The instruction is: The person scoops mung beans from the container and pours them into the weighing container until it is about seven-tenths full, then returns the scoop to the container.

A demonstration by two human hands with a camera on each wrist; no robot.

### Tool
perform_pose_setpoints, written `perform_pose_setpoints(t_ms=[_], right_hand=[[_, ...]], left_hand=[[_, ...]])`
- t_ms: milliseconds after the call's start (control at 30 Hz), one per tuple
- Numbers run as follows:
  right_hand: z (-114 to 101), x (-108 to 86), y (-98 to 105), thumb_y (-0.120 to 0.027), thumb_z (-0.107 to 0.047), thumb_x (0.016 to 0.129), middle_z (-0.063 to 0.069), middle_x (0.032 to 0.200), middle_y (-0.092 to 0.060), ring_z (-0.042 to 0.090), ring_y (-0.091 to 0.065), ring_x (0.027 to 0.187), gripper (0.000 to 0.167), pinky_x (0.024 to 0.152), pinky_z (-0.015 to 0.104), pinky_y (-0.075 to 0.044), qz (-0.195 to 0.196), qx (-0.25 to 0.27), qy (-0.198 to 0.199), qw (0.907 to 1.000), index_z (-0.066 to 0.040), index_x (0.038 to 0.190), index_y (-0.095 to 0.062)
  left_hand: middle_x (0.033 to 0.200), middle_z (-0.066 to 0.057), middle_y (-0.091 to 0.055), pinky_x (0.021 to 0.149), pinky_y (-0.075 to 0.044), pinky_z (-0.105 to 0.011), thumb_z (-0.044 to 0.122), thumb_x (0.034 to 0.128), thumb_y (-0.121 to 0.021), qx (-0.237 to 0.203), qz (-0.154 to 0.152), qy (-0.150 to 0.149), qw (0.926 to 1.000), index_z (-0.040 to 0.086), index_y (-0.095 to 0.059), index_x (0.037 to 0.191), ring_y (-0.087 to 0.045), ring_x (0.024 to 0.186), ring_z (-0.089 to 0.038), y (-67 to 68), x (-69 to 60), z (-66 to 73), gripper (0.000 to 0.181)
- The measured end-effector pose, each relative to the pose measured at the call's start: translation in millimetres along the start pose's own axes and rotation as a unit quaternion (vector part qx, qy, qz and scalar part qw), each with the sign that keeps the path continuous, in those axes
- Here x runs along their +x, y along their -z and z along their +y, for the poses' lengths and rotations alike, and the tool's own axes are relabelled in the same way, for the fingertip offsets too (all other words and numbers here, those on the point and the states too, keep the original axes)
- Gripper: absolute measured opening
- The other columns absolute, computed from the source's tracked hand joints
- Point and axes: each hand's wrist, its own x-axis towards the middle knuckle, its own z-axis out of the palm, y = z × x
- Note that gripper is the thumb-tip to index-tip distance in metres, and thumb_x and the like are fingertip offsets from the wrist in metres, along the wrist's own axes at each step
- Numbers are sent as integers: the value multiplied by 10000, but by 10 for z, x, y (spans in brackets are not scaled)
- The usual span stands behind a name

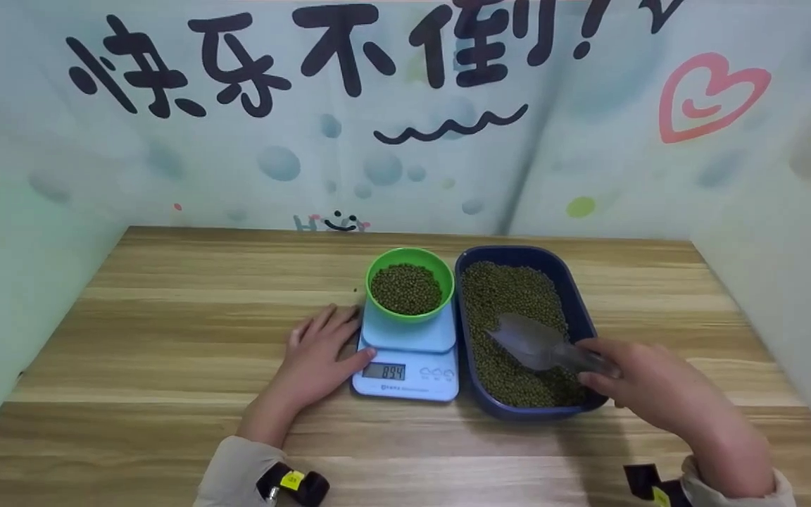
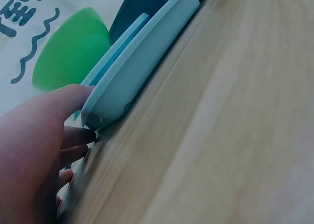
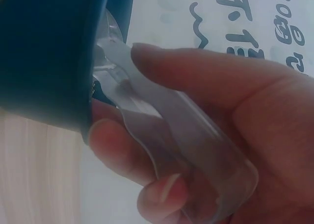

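While the scoop (image 1: 532, 341) is over the beans (image 1: 504, 289) in the blue tub (image 1: 574, 313), I have the right hand (image 1: 655, 377) grasping its handle (image 1: 585, 360) at four o'clock. Toward nine o'clock I see the scale (image 1: 405, 334), a green bowl (image 1: 405, 257) at its twelve-o'clock end; beyond, the left hand (image 1: 317, 362) lies loose with fingers spread, thumb touching the scale's edge.

Bowl (image 1: 409, 256) on scale (image 1: 411, 336) — tub (image 1: 569, 299) to right
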Motion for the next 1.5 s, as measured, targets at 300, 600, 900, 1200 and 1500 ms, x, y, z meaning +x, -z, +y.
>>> perform_pose_setpoints(t_ms=[300,600,900,1200,1500], right_hand=[[9,-21,-7,-586,-337,849,-32,734,-588,72,-518,538,520,502,290,-411,-41,104,-85,9999,-29,1255,-485],[-19,-22,37,-584,-312,855,-56,689,-574,79,-503,528,484,483,282,-403,41,101,15,9999,-39,1245,-496],[-5,-23,50,-578,-317,858,-45,703,-572,84,-490,529,473,490,278,-400,126,40,66,9999,-39,1234,-509],[1,-21,35,-583,-311,855,-57,662,-548,83,-483,516,466,503,281,-398,162,-23,61,9998,-42,1229,-514],[4,-11,21,-588,-304,853,-53,688,-554,84,-483,530,444,517,285,-403,192,-31,90,9998,-53,1214,-528]], left_hand=[[1439,49,-273,1021,-28,-464,626,837,-388,-43,-43,1,10000,203,-419,1343,-87,1343,-219,-9,5,22,660],[1439,54,-272,1014,-37,-477,639,828,-391,-118,-23,41,9999,188,-420,1343,-85,1344,-217,-1,-3,11,685],[1440,49,-269,1015,-31,-473,639,830,-387,-103,-6,21,9999,190,-408,1350,-92,1342,-221,-8,4,9,687],[1439,48,-272,1017,-29,-470,633,835,-385,-73,-9,-4,10000,185,-413,1347,-91,1343,-221,-9,8,15,680],[1439,45,-274,1019,-31,-477,629,836,-388,-101,-17,-24,9999,183,-413,1346,-94,1342,-225,5,5,29,678]])
